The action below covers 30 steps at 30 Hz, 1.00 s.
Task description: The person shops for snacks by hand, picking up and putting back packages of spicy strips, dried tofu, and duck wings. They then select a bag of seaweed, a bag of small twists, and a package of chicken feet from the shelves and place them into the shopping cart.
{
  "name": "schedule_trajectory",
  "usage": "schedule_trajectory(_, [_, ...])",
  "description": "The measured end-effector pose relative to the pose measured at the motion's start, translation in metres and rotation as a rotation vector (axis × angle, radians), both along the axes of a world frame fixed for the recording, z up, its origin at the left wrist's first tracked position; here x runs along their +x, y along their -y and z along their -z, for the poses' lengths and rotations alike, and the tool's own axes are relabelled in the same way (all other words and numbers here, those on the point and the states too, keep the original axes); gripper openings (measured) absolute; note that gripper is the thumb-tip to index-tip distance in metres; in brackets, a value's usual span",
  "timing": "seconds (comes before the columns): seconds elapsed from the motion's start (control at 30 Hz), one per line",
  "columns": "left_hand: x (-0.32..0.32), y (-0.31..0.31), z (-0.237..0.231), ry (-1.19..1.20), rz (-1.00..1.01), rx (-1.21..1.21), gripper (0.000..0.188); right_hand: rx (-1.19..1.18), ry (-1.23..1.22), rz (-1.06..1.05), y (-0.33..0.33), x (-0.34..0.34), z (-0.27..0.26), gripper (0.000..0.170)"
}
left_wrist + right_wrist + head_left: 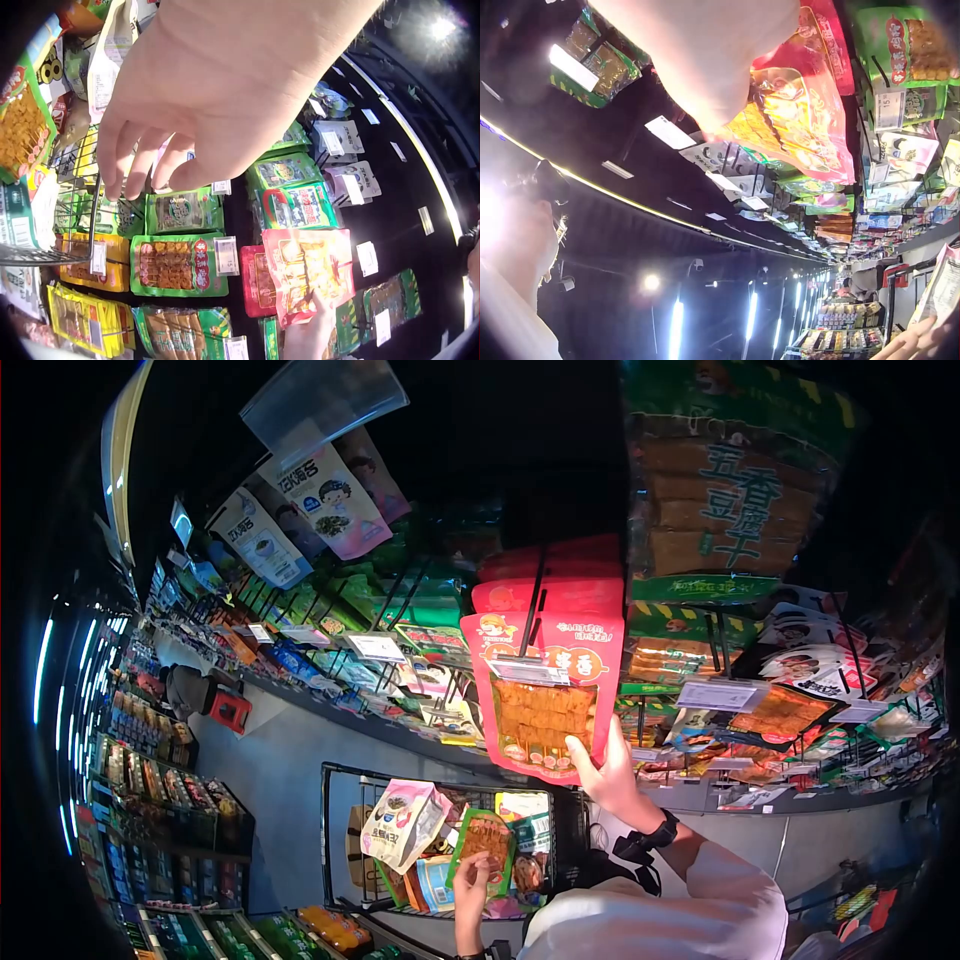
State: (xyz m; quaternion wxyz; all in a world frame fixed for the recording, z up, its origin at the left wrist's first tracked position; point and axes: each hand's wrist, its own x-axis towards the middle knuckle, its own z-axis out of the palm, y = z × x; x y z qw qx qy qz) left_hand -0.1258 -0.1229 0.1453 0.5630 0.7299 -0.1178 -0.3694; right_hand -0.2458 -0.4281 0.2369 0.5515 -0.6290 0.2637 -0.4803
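My right hand (612, 785) pinches the lower right edge of a red snack package (545, 720), thumb on its front. The package is upright at a display hook, with more red packs behind it. In the right wrist view the hand (705, 60) covers part of the red package (802, 112). My left hand (472, 890) is over a wire cart (325, 810), overlapping a green-edged package (485, 835) in the head view. In the left wrist view the left hand (187, 97) hangs with loosely bent fingers and nothing visible in them.
Brown-and-green packs (735, 490) hang at the upper right and seaweed packs (330, 505) at the upper left. A white-and-pink pouch (405, 820) lies in the cart. Beyond the aisle floor (290, 760) are low shelves (180, 800) and a red stool-like object (230, 710).
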Motion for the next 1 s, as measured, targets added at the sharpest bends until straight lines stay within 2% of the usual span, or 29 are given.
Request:
schedule_trajectory(0.13, [-0.001, -0.002, -0.002, -0.008, -0.004, -0.008, 0.030, -0.148, 0.009, 0.065, 0.009, 0.004, 0.001, 0.037])
schedule_trajectory(0.27, [0.001, -0.005, 0.002, 0.006, 0.005, -0.013, 0.031, -0.248, -0.031, 0.130, 0.022, 0.006, 0.017, 0.045])
schedule_trajectory(0.37, [0.001, -0.004, 0.003, 0.046, 0.012, -0.006, 0.032, -0.292, -0.093, 0.136, 0.032, 0.008, 0.027, 0.048])
schedule_trajectory(0.4, [0.001, -0.005, 0.004, 0.046, 0.015, 0.004, 0.032, -0.376, -0.158, 0.175, 0.037, 0.007, 0.030, 0.044])
schedule_trajectory(0.43, [0.001, -0.007, 0.005, 0.045, 0.016, 0.018, 0.032, -0.251, -0.117, 0.116, 0.038, 0.008, 0.024, 0.039])
schedule_trajectory(0.5, [0.003, -0.010, 0.006, 0.050, 0.017, 0.028, 0.031, -0.172, -0.060, 0.104, 0.041, 0.009, 0.040, 0.036])
schedule_trajectory(0.53, [0.003, -0.010, 0.001, 0.042, 0.016, 0.009, 0.031, -0.137, -0.177, 0.123, 0.037, 0.002, 0.025, 0.036])
schedule_trajectory(0.57, [0.004, -0.008, -0.003, 0.035, 0.015, -0.013, 0.031, -0.188, -0.136, 0.159, 0.039, 0.002, 0.036, 0.037])
schedule_trajectory(0.67, [0.008, -0.013, 0.001, -0.016, -0.007, -0.020, 0.034, -0.223, -0.246, 0.233, 0.038, -0.007, 0.049, 0.043])
schedule_trajectory(0.7, [0.012, -0.018, 0.005, -0.042, -0.015, -0.017, 0.035, -0.213, -0.174, 0.220, 0.039, -0.007, 0.056, 0.044])
schedule_trajectory(0.77, [0.023, -0.027, 0.026, 0.075, -0.006, 0.056, 0.038, -0.266, -0.175, 0.202, 0.031, -0.012, 0.035, 0.043])
schedule_trajectory(0.9, [0.057, -0.040, 0.051, 0.191, 0.003, 0.128, 0.031, -0.239, -0.219, 0.171, 0.016, -0.030, 0.036, 0.044])
schedule_trajectory(0.97, [0.086, -0.049, 0.079, 0.194, 0.001, 0.124, 0.026, -0.210, -0.125, 0.175, 0.009, -0.039, 0.045, 0.046])
schedule_trajectory(1.0, [0.103, -0.056, 0.094, 0.109, 0.005, 0.148, 0.023, -0.173, -0.069, 0.180, 0.003, -0.044, 0.049, 0.046])
